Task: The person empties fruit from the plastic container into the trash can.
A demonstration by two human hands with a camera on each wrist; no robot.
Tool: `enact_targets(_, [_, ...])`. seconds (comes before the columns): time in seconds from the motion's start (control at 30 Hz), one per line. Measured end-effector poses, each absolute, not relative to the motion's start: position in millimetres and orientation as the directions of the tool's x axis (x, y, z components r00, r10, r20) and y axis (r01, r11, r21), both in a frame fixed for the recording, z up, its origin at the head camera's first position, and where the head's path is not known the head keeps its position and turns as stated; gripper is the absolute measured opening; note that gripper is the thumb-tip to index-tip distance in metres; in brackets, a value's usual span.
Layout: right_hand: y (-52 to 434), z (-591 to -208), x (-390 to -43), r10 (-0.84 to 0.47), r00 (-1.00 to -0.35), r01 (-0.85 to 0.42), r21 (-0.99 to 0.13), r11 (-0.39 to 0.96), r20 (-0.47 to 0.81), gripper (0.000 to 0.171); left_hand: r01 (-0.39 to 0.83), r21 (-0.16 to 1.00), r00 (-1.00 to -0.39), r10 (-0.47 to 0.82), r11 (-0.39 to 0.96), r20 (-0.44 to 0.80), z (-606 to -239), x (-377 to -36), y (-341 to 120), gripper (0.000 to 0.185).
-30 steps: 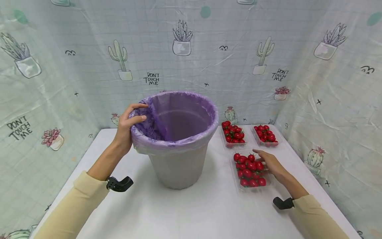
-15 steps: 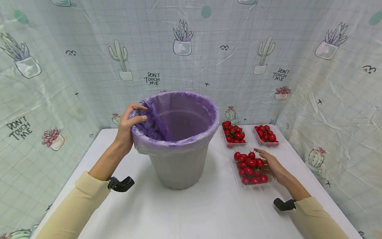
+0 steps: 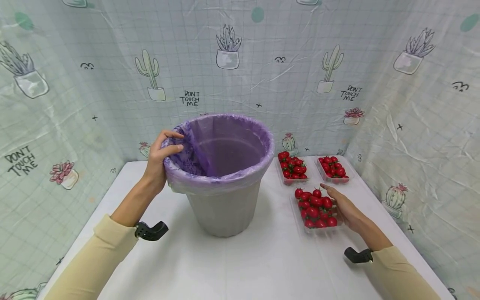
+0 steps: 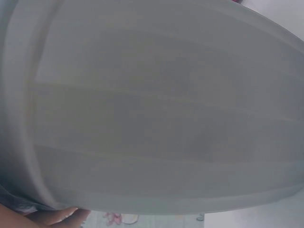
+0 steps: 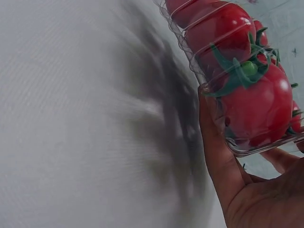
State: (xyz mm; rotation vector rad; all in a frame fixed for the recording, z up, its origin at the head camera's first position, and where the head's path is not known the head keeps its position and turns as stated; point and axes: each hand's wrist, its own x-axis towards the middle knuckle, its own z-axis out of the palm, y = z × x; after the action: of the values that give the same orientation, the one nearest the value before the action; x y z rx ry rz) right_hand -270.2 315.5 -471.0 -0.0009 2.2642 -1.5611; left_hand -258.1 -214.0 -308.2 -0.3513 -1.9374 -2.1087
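A grey bucket [image 3: 224, 208] lined with a purple bag [image 3: 225, 146] stands mid-table. My left hand [image 3: 173, 141] grips its left rim, thumb inside and fingers over the liner. The left wrist view shows only the bucket's grey wall [image 4: 161, 109] and a sliver of that hand [image 4: 52, 216]. My right hand [image 3: 339, 205] holds the right side of the nearest clear tray of cherry tomatoes [image 3: 314, 208]. In the right wrist view the thumb and fingers of the right hand [image 5: 237, 190] clasp the edge of the tray [image 5: 237, 109].
Two more clear trays of cherry tomatoes [image 3: 293, 167] [image 3: 333, 167] sit behind the held one, near the back wall. The white table [image 3: 240, 262] is enclosed by cactus-print plastic sheeting [image 3: 420, 125] at the back and sides.
My right hand has closed round the near tray's right side, and the tray has shifted slightly away from me. The left hand and bucket have stayed put.
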Motion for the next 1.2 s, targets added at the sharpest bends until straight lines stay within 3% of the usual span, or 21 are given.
enact_targets(0.87, [302, -399, -283, -0.179, -0.960, 0.148, -0.931, 0.333, -0.216, 0.075, 0.351, 0.931, -0.936, -0.035, -0.104, 0.350, -309, -258, -214, 0.025])
enact_targets(1.2, [291, -356, -290, -0.250, -0.954, 0.079, -0.943, 0.324, -0.166, 0.072, 0.357, 0.928, -0.934, -0.045, -0.109, 0.354, -309, -258, -213, 0.025])
